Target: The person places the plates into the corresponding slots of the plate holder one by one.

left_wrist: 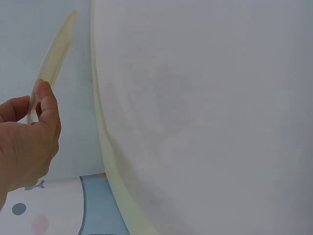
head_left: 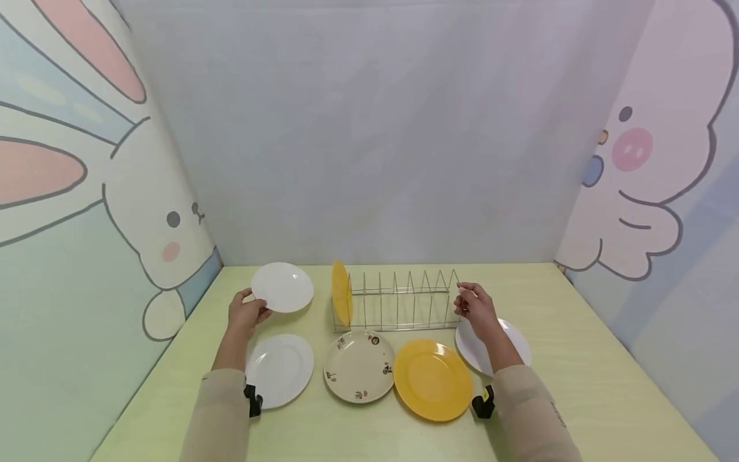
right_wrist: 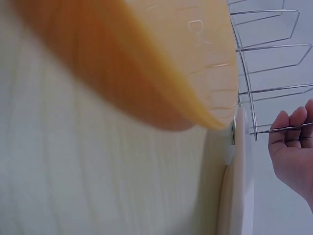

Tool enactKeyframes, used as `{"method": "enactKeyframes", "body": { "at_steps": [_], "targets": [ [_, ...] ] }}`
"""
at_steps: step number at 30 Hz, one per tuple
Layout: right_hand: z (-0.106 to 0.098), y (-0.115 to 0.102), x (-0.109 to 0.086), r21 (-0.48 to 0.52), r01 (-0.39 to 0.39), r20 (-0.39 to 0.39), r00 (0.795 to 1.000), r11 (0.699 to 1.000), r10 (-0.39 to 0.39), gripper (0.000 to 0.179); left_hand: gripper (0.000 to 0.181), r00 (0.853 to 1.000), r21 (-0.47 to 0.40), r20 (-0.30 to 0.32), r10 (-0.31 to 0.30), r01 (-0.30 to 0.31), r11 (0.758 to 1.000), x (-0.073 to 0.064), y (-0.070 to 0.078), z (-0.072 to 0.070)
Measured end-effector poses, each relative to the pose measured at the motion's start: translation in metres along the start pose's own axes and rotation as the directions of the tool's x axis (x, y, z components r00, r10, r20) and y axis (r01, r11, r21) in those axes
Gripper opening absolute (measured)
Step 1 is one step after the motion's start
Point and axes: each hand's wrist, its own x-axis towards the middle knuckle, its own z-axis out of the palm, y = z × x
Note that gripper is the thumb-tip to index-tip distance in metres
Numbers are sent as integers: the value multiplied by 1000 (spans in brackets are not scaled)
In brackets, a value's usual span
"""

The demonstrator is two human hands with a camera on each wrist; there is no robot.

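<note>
My left hand point(head_left: 246, 313) pinches the rim of a white plate point(head_left: 283, 287), raised at the back left; the left wrist view shows this plate point(left_wrist: 55, 54) edge-on between thumb and fingers. At the other side, my right hand point(head_left: 476, 309) grips the right end wire of a metal dish rack point(head_left: 398, 328), and its fingers point(right_wrist: 293, 128) curl round that wire in the right wrist view. A yellow plate point(head_left: 342, 294) stands upright in the rack's leftmost slot.
Along the front of the rack lie a white plate point(head_left: 280, 371), a cream patterned plate point(head_left: 359, 367) and a yellow plate point(head_left: 433, 380). Another white plate point(head_left: 510, 343) lies partly under my right forearm. Cartoon-printed walls point(head_left: 392, 128) enclose the table point(head_left: 335, 439).
</note>
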Motion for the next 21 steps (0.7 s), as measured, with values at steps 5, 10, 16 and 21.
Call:
{"method": "enactKeyframes", "body": {
  "at_steps": [5,10,16,21],
  "targets": [
    [-1,0,0,9,2,-8,1000,1000,-2,22,62,1000,6,-11,20,-20,1000,-4,2,-1],
    [-1,0,1,-1,16,-2,1000,1000,-16,23,61,1000,14,-11,19,-19,1000,-4,2,-1],
    [0,2,0,2,15,-13,1000,1000,-15,21,61,1000,23,-19,19,-18,1000,-12,4,3],
    [-1,2,0,-16,23,-14,1000,1000,-23,22,61,999,-12,-32,15,-15,1000,-25,9,6]
  ]
}}
